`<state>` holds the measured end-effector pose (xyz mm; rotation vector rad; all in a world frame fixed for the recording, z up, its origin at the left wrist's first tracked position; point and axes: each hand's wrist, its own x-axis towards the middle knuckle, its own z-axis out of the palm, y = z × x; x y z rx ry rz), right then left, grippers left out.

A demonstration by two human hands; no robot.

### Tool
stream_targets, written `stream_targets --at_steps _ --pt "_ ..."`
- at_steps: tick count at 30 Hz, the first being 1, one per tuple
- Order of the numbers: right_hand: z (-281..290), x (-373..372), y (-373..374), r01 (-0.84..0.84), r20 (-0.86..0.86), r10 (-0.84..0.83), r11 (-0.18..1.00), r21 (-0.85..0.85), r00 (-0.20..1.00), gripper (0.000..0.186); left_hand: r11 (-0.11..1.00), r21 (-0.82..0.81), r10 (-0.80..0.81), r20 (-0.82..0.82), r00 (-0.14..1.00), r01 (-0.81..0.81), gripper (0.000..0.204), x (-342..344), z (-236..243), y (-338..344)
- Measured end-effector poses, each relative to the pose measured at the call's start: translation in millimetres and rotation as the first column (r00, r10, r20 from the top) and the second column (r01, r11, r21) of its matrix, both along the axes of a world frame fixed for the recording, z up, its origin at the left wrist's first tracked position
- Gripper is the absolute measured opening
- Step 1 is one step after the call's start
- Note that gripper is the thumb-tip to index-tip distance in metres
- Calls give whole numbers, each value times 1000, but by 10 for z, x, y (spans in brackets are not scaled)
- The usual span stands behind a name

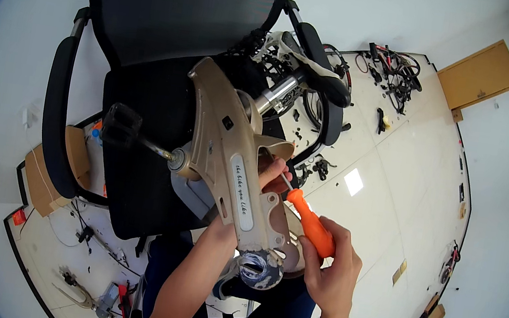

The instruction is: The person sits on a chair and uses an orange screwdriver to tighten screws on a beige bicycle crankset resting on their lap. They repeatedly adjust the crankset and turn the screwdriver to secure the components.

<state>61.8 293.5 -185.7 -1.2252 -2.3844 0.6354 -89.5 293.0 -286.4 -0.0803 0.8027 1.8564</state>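
A champagne-coloured bicycle frame [222, 134] lies tilted over the seat of a black office chair [129, 206], its scuffed, dark tube end [259, 270] toward me. A crank with a black pedal [122, 125] sticks out on its left. My right hand [334, 266] is closed round the orange handle of a screwdriver [310, 223], whose shaft points up and left into the frame's open side. From below, my left forearm passes behind the frame. The fingers of my left hand [273, 174] show curled beside the shaft's tip; what they pinch is hidden.
Bicycle parts [395, 75] lie along the far wall. More small black parts [318, 166] are on the tiled floor right of the chair. An open cardboard box [56, 162] stands on the left. Nearer, a grey tool [108, 302] lies on the floor. Chair armrests [58, 110] flank the frame.
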Motion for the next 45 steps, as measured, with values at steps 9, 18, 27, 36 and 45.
stream_targets --at_steps 9,18,27,36,45 --pt "-111 83 -73 -10 -166 4 999 -34 986 34 992 127 -1 65 998 -7 32 -35 -169 -57" --pt "-688 -77 -897 -95 -91 101 994 61 991 36 988 -145 39 -49 998 -45 25 -197 -504 -771" --pt "-1026 -332 -1056 -149 -154 159 986 75 975 41 965 -218 102 -216 971 -149 25 -360 -620 -785" --pt "-1115 -301 -1093 -96 -190 91 995 -19 978 38 972 -186 95 -230 968 -140 33 -372 -616 -793" --pt "-1064 -346 -1149 -15 -294 -118 909 -416 949 33 969 -208 87 -225 970 -136 25 -371 -615 -798"
